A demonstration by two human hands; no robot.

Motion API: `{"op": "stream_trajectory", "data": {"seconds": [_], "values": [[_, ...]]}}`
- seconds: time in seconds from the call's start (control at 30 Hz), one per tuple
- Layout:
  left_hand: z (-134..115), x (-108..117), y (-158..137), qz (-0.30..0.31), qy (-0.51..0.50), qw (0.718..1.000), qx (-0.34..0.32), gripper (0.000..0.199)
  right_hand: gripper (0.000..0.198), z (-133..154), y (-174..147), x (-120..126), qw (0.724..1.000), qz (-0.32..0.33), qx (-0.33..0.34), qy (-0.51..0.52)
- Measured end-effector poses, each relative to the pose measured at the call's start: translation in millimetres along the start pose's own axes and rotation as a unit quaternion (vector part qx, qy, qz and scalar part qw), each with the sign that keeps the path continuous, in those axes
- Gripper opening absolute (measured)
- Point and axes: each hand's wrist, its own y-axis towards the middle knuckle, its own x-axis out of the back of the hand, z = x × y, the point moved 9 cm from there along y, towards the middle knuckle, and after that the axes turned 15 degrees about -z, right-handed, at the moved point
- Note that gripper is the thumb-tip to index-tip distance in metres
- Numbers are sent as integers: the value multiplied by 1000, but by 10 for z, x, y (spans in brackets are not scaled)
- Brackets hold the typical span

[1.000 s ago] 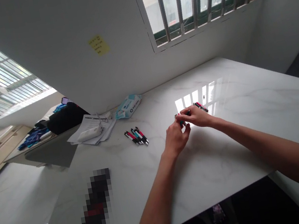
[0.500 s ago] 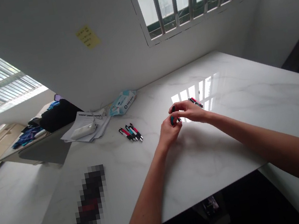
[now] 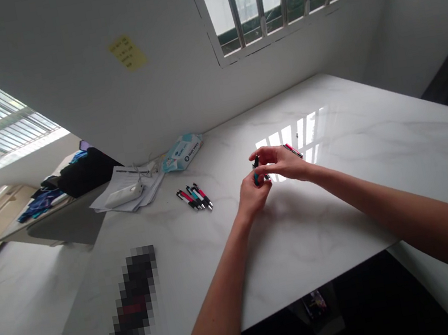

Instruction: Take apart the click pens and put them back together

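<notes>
Over the middle of the white table, my left hand (image 3: 251,194) is closed around a teal and black pen (image 3: 256,178), which stands roughly upright. My right hand (image 3: 287,163) reaches in from the right, its thumb and curled fingers at the pen's black upper part. The fingers partly cover the pen, and whether anything else is between them I cannot make out. Just beyond my right hand lies a red pen (image 3: 293,151), partly hidden by it. To the left of my hands, several red, teal and black pens (image 3: 195,198) lie side by side.
A pack of wet wipes (image 3: 182,152) lies by the wall, beside papers (image 3: 135,203) with a white device (image 3: 125,195) on them. A pixelated dark object (image 3: 134,299) is at the table's left. The front edge of the marble-patterned table (image 3: 308,251) runs below my forearms.
My right fingers have shifted slightly at the pen's top, and more of its black upper part shows. My left hand stays around the pen. The view has moved a little.
</notes>
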Motion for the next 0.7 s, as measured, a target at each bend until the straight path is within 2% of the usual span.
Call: {"op": "stream_trajectory", "data": {"seconds": [0.1, 0.2, 0.3, 0.4, 0.57, 0.7], "values": [[5, -3, 3, -3, 2, 1000, -4, 18, 40, 9, -23, -42, 1000, 20, -5, 12], [22, -9, 9, -3, 9, 1000, -2, 9, 40, 26, -21, -32, 1000, 12, 12, 1], [30, -21, 10, 2, 17, 1000, -4, 13, 42, 17, -20, -31, 1000, 9, 15, -14], [43, -21, 10, 3, 14, 1000, 2, 8, 42, 24, -25, -42, 1000, 15, 5, 5], [47, -16, 11, -6, 11, 1000, 3, 13, 42, 94, -21, -4, 999, -8, 29, -19], [49, -36, 2, -2, -1, 1000, 7, 20, 40, 105, -30, -27, 999, 4, 33, -13]]}}
